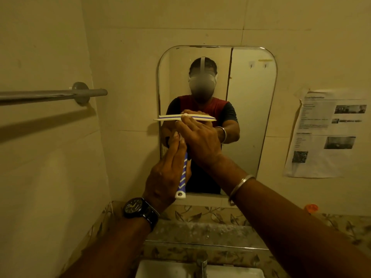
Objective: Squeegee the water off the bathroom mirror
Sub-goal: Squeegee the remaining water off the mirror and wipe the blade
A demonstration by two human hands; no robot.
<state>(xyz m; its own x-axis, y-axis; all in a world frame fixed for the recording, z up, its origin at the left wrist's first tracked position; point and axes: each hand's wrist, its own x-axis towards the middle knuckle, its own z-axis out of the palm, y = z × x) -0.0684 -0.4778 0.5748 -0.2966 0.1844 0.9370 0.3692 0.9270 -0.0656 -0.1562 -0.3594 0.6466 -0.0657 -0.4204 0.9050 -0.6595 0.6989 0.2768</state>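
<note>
A rounded bathroom mirror [251,117] hangs on the tiled wall ahead. A squeegee with a white blade [170,119] and a blue-and-white striped handle [183,177] is against the glass, its blade level at about mid-height on the mirror's left side. My left hand [168,173], a watch on its wrist, grips the handle low down. My right hand [198,141], a metal bangle on its wrist, wraps the upper handle just below the blade. My hands hide the middle of the handle.
A grey towel bar [54,95] juts out from the left wall. A printed paper sheet [325,133] is taped right of the mirror. Below are a leaf-patterned ledge [210,217], a white sink [164,269] with a tap [202,263], and an orange cap [310,208].
</note>
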